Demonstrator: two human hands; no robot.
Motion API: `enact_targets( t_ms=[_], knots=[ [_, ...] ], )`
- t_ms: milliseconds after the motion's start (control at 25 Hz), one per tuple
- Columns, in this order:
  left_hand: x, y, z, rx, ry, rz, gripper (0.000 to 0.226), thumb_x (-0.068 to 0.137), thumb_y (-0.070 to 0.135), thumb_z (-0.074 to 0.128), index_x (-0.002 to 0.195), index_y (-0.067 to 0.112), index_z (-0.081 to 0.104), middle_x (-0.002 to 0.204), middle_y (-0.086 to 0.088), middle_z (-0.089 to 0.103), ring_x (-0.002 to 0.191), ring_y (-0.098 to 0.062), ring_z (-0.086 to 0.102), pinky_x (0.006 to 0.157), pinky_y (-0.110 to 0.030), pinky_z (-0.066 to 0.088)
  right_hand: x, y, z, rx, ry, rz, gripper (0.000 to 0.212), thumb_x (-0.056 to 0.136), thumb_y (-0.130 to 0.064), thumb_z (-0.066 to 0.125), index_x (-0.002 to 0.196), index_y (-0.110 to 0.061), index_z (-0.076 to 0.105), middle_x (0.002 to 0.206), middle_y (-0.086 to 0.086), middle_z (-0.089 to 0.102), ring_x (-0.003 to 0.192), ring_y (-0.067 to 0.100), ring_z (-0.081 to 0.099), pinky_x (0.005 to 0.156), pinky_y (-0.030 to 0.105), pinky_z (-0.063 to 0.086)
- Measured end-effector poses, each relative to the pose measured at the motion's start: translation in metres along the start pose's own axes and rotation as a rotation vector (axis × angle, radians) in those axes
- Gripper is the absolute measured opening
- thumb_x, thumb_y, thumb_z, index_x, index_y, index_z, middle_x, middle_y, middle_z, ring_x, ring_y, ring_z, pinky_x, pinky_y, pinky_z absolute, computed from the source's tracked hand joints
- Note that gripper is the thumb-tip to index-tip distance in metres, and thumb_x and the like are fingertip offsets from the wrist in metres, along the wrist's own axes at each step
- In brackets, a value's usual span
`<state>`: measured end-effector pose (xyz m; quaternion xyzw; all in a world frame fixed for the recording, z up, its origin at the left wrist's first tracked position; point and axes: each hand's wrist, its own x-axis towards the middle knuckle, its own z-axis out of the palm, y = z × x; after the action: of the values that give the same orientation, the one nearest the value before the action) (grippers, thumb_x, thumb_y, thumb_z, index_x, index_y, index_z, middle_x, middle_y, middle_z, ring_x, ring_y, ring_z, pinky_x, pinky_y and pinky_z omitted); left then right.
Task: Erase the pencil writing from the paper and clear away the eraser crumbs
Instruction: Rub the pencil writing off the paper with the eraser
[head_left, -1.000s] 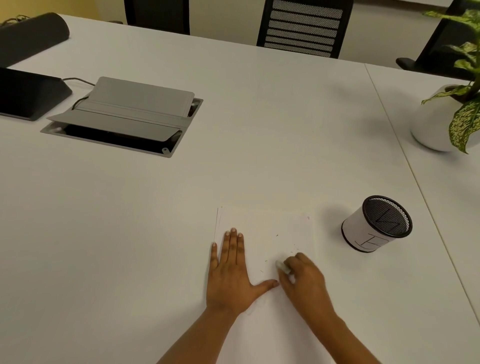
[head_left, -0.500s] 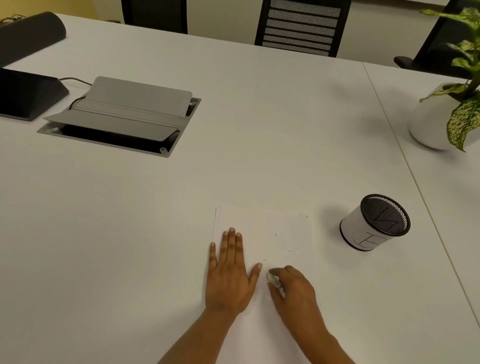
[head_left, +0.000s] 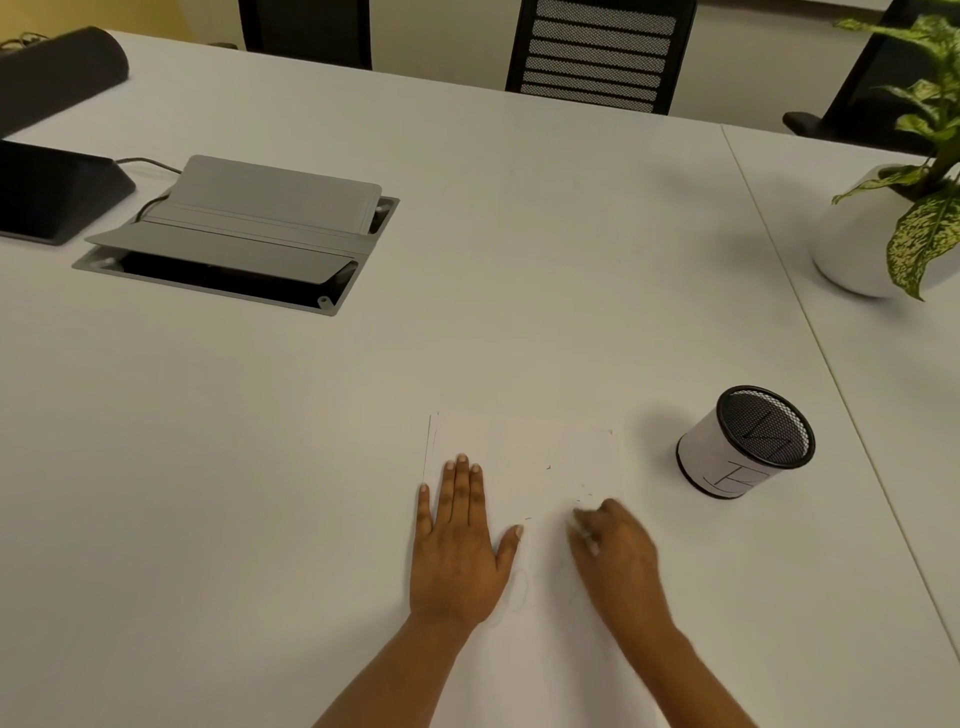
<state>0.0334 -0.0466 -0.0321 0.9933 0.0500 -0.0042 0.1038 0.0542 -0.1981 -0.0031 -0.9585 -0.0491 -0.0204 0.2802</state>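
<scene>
White surface carries the paper right in front of me, dotted with dark crumbs. My left hand lies flat and spread on its left part; my right hand curls closed around a small white eraser, blurred, beside the mesh cup.

A white table fills the view, with a seam running down its right side where a second white top adjoins it; near the front edge lies a sheet of paper, small dark crumbs scattered on its right part; the left hand lies flat on the sheet; right of the paper stands a mesh pen cup; at far left a grey cable hatch stands open, a dark wedge-shaped device beside it; a white plant pot sits at far right
</scene>
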Motion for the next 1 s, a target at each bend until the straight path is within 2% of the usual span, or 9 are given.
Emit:
enact_targets(
  t_ms=[80,200,280,400,560,640,720,840,1000],
  knots=[
    [0.000,0.000,0.000,0.000,-0.010,-0.005,0.082,0.088,0.060,-0.001,0.140,0.004,0.029,0.148,-0.014,0.029,0.137,-0.028,0.025,0.110,-0.041,0.000,-0.020,-0.010,0.007,0.043,-0.053,-0.079,0.005,0.079,0.000,0.064,0.081,-0.002,0.068,0.064,-0.008,0.038,0.063,0.016,0.045,0.056,0.014,0.030],
    [-0.001,-0.001,-0.001,0.005,-0.016,0.000,0.082,0.089,0.059,0.001,0.139,0.003,0.033,0.146,-0.015,0.033,0.135,-0.028,0.029,0.110,-0.041,0.001,-0.022,-0.005,0.006,0.062,-0.042,-0.105,0.009,0.076,0.001,0.068,0.085,-0.001,0.069,0.067,-0.004,0.043,0.062,0.015,0.047,0.057,0.021,0.037],
    [0.000,-0.001,-0.002,-0.003,-0.023,0.006,0.081,0.089,0.059,0.001,0.139,0.003,0.032,0.147,-0.015,0.032,0.136,-0.028,0.028,0.110,-0.041,0.001,-0.011,0.006,-0.002,0.032,-0.014,-0.074,0.002,0.079,0.000,0.066,0.077,-0.001,0.067,0.066,-0.002,0.042,0.061,0.018,0.046,0.055,0.025,0.038],
    [0.000,-0.002,0.001,-0.020,-0.011,0.016,0.083,0.087,0.060,-0.004,0.142,0.004,0.024,0.150,-0.013,0.023,0.139,-0.028,0.019,0.110,-0.041,-0.003,0.010,0.016,-0.011,0.005,0.031,0.017,0.014,0.083,-0.002,0.061,0.069,0.003,0.062,0.065,0.004,0.042,0.062,0.023,0.046,0.055,0.031,0.039],
    [0.001,-0.001,0.005,-0.027,0.016,0.011,0.086,0.084,0.062,-0.010,0.144,0.006,0.014,0.153,-0.012,0.013,0.141,-0.027,0.007,0.111,-0.041,-0.009,0.016,0.015,-0.010,-0.004,0.090,0.080,0.018,0.084,-0.001,0.059,0.068,0.005,0.060,0.066,0.008,0.044,0.065,0.027,0.048,0.058,0.037,0.044],
    [0.001,0.000,0.006,-0.016,0.024,0.022,0.086,0.081,0.063,-0.013,0.145,0.007,0.006,0.154,-0.011,0.005,0.141,-0.025,-0.001,0.111,-0.042,-0.011,0.005,0.010,-0.005,-0.003,0.076,0.061,0.017,0.083,0.000,0.060,0.066,0.002,0.059,0.065,0.006,0.044,0.063,0.025,0.048,0.056,0.034,0.044],
    [0.002,-0.001,0.008,-0.022,0.026,0.024,0.087,0.079,0.064,-0.015,0.144,0.009,0.000,0.154,-0.010,-0.002,0.141,-0.024,-0.007,0.111,-0.042,-0.014,-0.017,-0.004,0.002,0.004,-0.006,-0.051,0.008,0.075,0.002,0.068,0.070,-0.003,0.064,0.064,0.003,0.049,0.060,0.021,0.051,0.054,0.025,0.044],
    [0.001,-0.001,0.006,-0.024,0.025,0.018,0.087,0.081,0.064,-0.014,0.144,0.009,0.009,0.153,-0.011,0.008,0.141,-0.026,0.003,0.110,-0.040,-0.013,-0.032,-0.012,0.009,-0.047,-0.097,-0.212,0.023,0.059,-0.003,0.082,0.078,-0.006,0.070,0.063,0.001,0.060,0.054,0.013,0.057,0.046,0.014,0.044],
    [0.000,0.000,0.002,-0.017,-0.003,0.007,0.085,0.085,0.061,-0.008,0.143,0.005,0.021,0.151,-0.013,0.021,0.140,-0.027,0.016,0.110,-0.040,-0.006,-0.006,0.006,0.001,-0.048,-0.003,-0.165,0.013,0.069,0.001,0.075,0.079,0.000,0.068,0.065,0.007,0.058,0.057,0.021,0.056,0.050,0.021,0.046]
  ],
)
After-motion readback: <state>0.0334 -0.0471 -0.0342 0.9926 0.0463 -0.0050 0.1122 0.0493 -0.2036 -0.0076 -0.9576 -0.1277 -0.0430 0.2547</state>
